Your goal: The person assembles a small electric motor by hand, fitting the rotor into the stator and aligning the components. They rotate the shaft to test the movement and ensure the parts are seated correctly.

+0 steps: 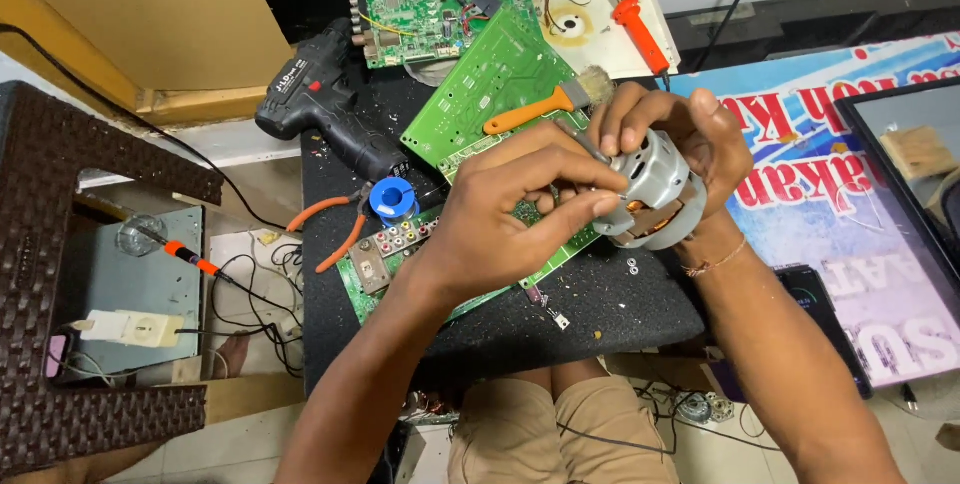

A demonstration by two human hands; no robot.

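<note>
My right hand (672, 124) grips a small silver electric motor (655, 184) with copper windings showing at its lower end, held above the black mat (620, 304). My left hand (510, 214) pinches a thin metal tool at the motor's left side, fingertips touching the housing. Under my left hand lies a green circuit board (385, 254) with coloured jacks.
A larger green board (480, 84) carries an orange-handled brush (545, 104). Behind it lie another circuit board (430, 4) and a red soldering iron (640, 29). A black hot-glue gun (325, 99), orange pliers (335, 229) and a blue solder spool (393, 199) sit left. A brown woven stool (60, 274) stands far left.
</note>
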